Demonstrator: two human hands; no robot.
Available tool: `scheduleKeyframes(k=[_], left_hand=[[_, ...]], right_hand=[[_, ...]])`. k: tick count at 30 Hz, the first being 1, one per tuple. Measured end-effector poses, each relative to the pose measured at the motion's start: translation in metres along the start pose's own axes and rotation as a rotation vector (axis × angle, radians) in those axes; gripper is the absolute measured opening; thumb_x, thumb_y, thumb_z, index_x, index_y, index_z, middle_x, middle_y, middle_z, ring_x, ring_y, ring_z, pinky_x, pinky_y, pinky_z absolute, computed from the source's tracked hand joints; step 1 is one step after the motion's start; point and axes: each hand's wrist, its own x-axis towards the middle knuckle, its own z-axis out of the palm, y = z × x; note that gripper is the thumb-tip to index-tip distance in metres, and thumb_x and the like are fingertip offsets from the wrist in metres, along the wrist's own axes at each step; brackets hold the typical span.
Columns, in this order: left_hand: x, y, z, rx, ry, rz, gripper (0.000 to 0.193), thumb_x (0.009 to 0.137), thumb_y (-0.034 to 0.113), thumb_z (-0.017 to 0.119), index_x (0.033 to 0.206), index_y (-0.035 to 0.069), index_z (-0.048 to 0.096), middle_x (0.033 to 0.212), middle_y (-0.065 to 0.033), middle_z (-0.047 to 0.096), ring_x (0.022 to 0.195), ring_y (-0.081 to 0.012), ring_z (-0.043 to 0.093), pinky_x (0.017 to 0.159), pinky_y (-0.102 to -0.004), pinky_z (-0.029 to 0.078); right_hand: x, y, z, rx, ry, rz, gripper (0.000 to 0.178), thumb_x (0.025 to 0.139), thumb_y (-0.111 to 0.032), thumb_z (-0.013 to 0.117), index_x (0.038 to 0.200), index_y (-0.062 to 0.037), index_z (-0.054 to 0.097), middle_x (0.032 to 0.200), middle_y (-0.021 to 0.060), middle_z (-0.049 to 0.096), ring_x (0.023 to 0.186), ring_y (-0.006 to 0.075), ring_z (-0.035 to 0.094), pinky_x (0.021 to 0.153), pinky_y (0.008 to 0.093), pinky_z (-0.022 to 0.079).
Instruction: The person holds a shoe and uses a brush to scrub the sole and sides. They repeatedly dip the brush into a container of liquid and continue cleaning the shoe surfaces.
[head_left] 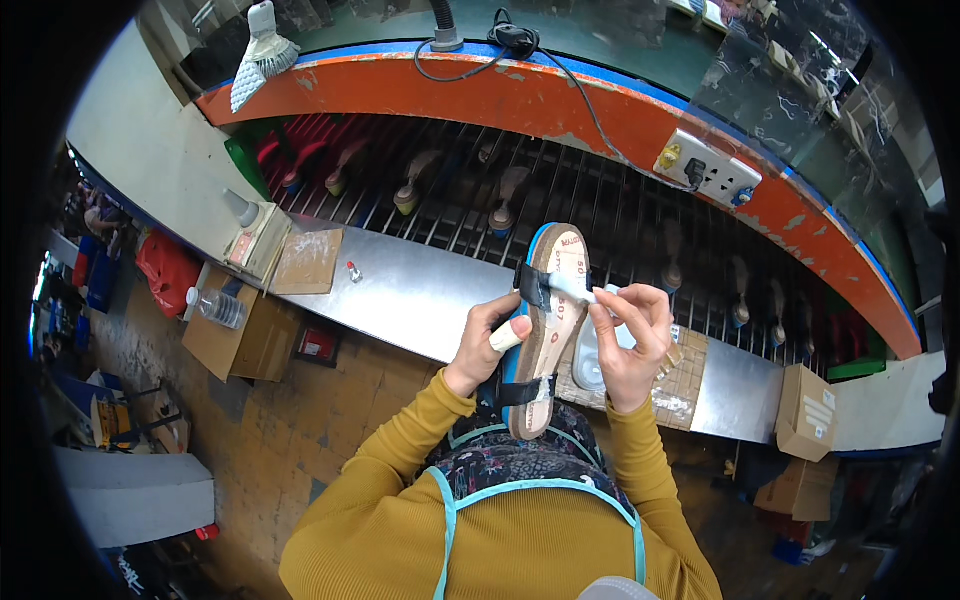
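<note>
My left hand [487, 345], its thumb wrapped in white tape, grips a sandal [553, 335] by its left edge. The sandal is held lengthwise in front of me, its cream footbed facing up. It has a cork-coloured side, a blue sole edge and black straps [530, 390]. My right hand [632, 340] pinches a whitish strip [572, 287] at the upper strap. Whether the strip is wrap or paper I cannot tell. Beneath that hand, a pale grey shoe-shaped piece [590, 362] is partly covered.
Behind the metal ledge [425, 303], a bar rack [460, 225] carries several shoe pieces. A small bottle [354, 271] and a cardboard piece [307, 262] lie on the left. A brush [268, 57] hangs above the orange beam [380, 85], which bears a socket strip [708, 167]. Cardboard boxes [808, 412] stand right.
</note>
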Motion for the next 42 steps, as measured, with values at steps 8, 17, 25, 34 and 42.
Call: scheduleKeyframes(k=[8, 17, 25, 34, 42], left_hand=[[0.014, 0.009, -0.011, -0.081, -0.054, -0.120, 0.057, 0.093, 0.049, 0.054, 0.103, -0.006, 0.065, 0.090, -0.0089, 0.067, 0.083, -0.0107, 0.061, 0.073, -0.0251, 0.049], [0.014, 0.024, 0.003, -0.364, 0.051, -0.342, 0.062, 0.095, 0.053, 0.048, 0.117, -0.004, 0.061, 0.102, -0.0112, 0.068, 0.088, -0.0139, 0.065, 0.079, -0.0266, 0.052], [0.012, 0.031, 0.005, -0.142, 0.012, -0.344, 0.065, 0.095, 0.056, 0.046, 0.118, -0.003, 0.060, 0.103, -0.0110, 0.067, 0.090, -0.0142, 0.065, 0.080, -0.0276, 0.052], [0.018, 0.011, 0.001, -0.038, 0.026, -0.176, 0.057, 0.093, 0.048, 0.058, 0.109, -0.006, 0.065, 0.094, -0.0085, 0.068, 0.084, -0.0106, 0.062, 0.075, -0.0238, 0.049], [0.024, 0.023, -0.001, -0.164, -0.012, -0.318, 0.060, 0.095, 0.051, 0.052, 0.113, -0.006, 0.063, 0.099, -0.0109, 0.068, 0.088, -0.0132, 0.064, 0.078, -0.0257, 0.051]], right_hand=[[0.022, 0.014, -0.016, 0.198, -0.308, 0.008, 0.017, 0.075, -0.012, 0.079, 0.092, -0.0102, 0.077, 0.088, 0.0013, 0.060, 0.063, 0.0087, 0.055, 0.076, 0.0267, 0.035], [0.004, 0.011, -0.009, 0.100, -0.162, 0.026, 0.017, 0.078, -0.012, 0.077, 0.094, -0.0085, 0.076, 0.085, 0.0009, 0.060, 0.059, 0.0088, 0.050, 0.072, 0.0270, 0.032], [0.002, 0.000, -0.002, -0.040, -0.049, 0.026, 0.019, 0.077, -0.012, 0.078, 0.096, -0.0112, 0.076, 0.089, 0.0010, 0.061, 0.061, 0.0079, 0.052, 0.079, 0.0290, 0.030], [0.008, -0.003, -0.002, -0.252, 0.014, -0.070, 0.020, 0.076, -0.011, 0.078, 0.096, -0.0131, 0.077, 0.093, 0.0014, 0.061, 0.071, 0.0099, 0.055, 0.079, 0.0297, 0.031], [0.012, 0.022, -0.001, 0.094, -0.124, 0.008, 0.018, 0.076, -0.011, 0.078, 0.094, -0.0095, 0.076, 0.090, 0.0019, 0.061, 0.063, 0.0101, 0.055, 0.079, 0.0286, 0.033]])
